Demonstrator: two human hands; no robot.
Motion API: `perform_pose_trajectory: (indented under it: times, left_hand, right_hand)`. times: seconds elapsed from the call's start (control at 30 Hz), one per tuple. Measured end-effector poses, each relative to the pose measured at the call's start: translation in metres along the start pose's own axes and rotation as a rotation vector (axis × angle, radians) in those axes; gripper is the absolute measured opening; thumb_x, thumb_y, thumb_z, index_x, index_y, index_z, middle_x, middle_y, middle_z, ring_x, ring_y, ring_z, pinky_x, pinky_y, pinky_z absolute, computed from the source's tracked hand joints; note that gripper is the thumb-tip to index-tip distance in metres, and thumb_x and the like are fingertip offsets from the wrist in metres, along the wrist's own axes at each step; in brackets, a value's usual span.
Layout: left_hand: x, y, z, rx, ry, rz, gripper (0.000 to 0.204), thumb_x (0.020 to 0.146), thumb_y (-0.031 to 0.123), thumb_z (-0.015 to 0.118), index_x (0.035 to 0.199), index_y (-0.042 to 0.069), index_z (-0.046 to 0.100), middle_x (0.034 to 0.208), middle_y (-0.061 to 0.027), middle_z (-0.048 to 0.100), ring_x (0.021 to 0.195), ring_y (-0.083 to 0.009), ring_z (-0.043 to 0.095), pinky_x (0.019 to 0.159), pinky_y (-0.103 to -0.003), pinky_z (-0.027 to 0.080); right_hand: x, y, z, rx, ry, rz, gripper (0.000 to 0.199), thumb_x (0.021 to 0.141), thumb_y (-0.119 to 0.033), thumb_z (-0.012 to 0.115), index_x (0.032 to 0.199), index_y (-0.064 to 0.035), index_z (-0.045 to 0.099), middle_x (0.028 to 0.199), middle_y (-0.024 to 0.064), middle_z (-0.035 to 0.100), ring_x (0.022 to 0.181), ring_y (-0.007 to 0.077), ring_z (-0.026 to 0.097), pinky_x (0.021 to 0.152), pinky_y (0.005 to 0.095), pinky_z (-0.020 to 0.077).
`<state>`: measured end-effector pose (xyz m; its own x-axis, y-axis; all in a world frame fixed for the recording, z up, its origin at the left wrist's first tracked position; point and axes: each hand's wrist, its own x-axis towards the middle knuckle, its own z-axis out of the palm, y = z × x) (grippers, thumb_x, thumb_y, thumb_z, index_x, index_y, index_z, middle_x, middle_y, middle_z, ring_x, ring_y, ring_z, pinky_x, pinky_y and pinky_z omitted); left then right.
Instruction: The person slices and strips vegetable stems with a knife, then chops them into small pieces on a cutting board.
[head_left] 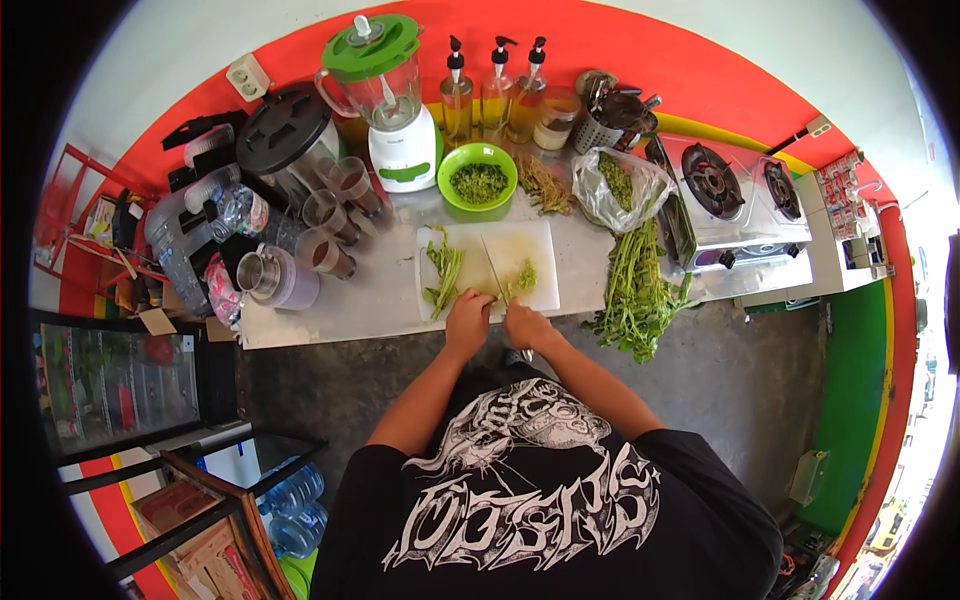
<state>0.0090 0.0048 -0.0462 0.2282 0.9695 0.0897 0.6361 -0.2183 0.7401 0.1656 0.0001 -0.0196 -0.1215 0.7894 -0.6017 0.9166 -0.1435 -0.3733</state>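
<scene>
Hard to make out at this small size: the fingertips of both hands, and the handle of the long thin steel knife, hidden inside the right hand. Only the blade visible, running up and a little left from that fist across the white rectangular plastic cutting board. Right hand clenched around the knife handle, at the near edge of the board. Left hand just beside it, touching the board edge, fingers curled down; whether pressing on the green stalks or only resting there, cannot tell.

Small pile of chopped green stalks directly beside the blade, on its right, just above the right hand. Longer bunch of uncut green stalks on the left part of the board, above and left of the left hand, apart from the blade.

Both forearms coming from the lower edge, bent inward, hands nearly meeting in front of the black printed shirt.

Further back: round green plastic bowl with chopped greens, well apart from the hands. Large bundle of leafy green stems right of the board, hanging over the steel counter edge.
</scene>
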Motion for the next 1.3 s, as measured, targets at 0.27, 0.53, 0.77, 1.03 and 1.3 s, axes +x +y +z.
perform_pose_trajectory:
  times: [0.27, 0.53, 0.77, 1.03, 1.3]
  left_hand:
    - [0.001, 0.0, 0.003, 0.024, 0.01, 0.009, 0.016, 0.09, 0.01, 0.061, 0.1, 0.009, 0.074, 0.096, -0.0122, 0.066, 0.094, -0.0349, 0.063, 0.081, -0.044, 0.051]
    - [0.002, -0.006, 0.004, -0.034, 0.017, -0.002, 0.017, 0.088, 0.009, 0.062, 0.102, 0.009, 0.072, 0.096, -0.0129, 0.064, 0.093, -0.036, 0.063, 0.081, -0.045, 0.051]
    - [0.004, 0.0, -0.002, -0.052, 0.006, -0.004, 0.016, 0.082, 0.004, 0.064, 0.097, 0.004, 0.07, 0.09, -0.0174, 0.063, 0.087, -0.0397, 0.062, 0.077, -0.047, 0.049]
    - [0.004, -0.002, -0.001, -0.025, -0.01, -0.008, 0.012, 0.085, 0.008, 0.065, 0.096, 0.008, 0.069, 0.092, -0.0146, 0.063, 0.091, -0.0387, 0.062, 0.077, -0.048, 0.05]
    - [0.006, -0.002, -0.002, -0.075, -0.056, -0.054, 0.008, 0.084, 0.007, 0.065, 0.092, 0.006, 0.066, 0.092, -0.0151, 0.063, 0.09, -0.0389, 0.062, 0.076, -0.048, 0.05]
  right_hand:
    - [0.008, -0.01, -0.005, 0.003, 0.048, 0.048, 0.04, 0.087, -0.009, 0.061, 0.12, 0.006, 0.042, 0.109, 0.0324, 0.067, 0.106, 0.0463, 0.066, 0.089, 0.0517, 0.0542]
    - [-0.001, -0.01, 0.004, -0.072, 0.001, 0.042, 0.038, 0.089, -0.012, 0.059, 0.12, 0.0042, 0.045, 0.111, 0.0301, 0.068, 0.106, 0.0445, 0.067, 0.09, 0.0506, 0.0543]
    - [-0.002, -0.011, 0.011, -0.118, -0.018, 0.055, 0.034, 0.094, -0.015, 0.052, 0.121, 0.004, 0.045, 0.109, 0.0292, 0.069, 0.104, 0.0437, 0.068, 0.089, 0.05, 0.0551]
    - [0.007, -0.016, -0.004, -0.011, 0.015, 0.057, 0.036, 0.091, -0.015, 0.057, 0.118, 0.0052, 0.045, 0.111, 0.0324, 0.067, 0.107, 0.0462, 0.066, 0.091, 0.0516, 0.0529]
    - [0.007, -0.015, -0.008, -0.014, 0.003, 0.041, 0.041, 0.088, -0.012, 0.061, 0.121, 0.0058, 0.045, 0.114, 0.0317, 0.066, 0.109, 0.0455, 0.065, 0.092, 0.051, 0.0529]
